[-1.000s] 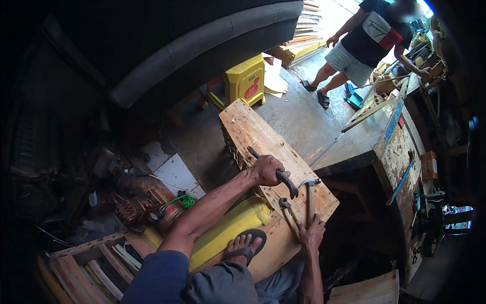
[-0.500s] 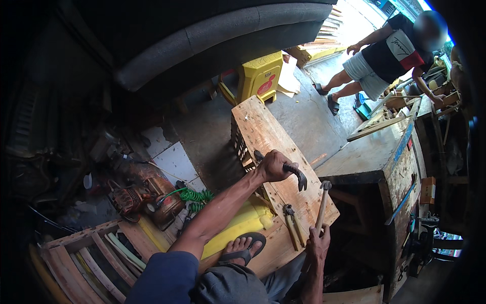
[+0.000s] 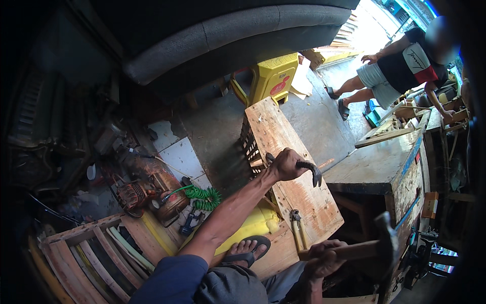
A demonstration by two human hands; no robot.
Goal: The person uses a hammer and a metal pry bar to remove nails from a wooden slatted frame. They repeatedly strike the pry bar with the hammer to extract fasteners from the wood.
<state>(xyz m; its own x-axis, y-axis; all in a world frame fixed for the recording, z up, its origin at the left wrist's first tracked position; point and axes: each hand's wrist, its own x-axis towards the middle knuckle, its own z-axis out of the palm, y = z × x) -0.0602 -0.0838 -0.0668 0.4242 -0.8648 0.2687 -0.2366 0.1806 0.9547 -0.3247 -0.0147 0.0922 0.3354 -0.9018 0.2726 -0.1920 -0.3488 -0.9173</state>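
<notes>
Left hand [image 3: 287, 164] closed round dark curved pry bar [image 3: 310, 171], bar tip hooking down toward wooden board [image 3: 296, 167]; board long axis runs away from person, slightly leftward

Right hand [image 3: 324, 256] fisted on wooden handle of hammer [image 3: 377, 245], head out to right, off board's near right corner, handle roughly crosswise to board

Left hand over board's middle, nearer bar tip; right hand low, close to body

Pliers [image 3: 297, 230] lie on board between hands

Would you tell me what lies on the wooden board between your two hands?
In the head view, pincers lie on the board between left hand and right hand.
</notes>
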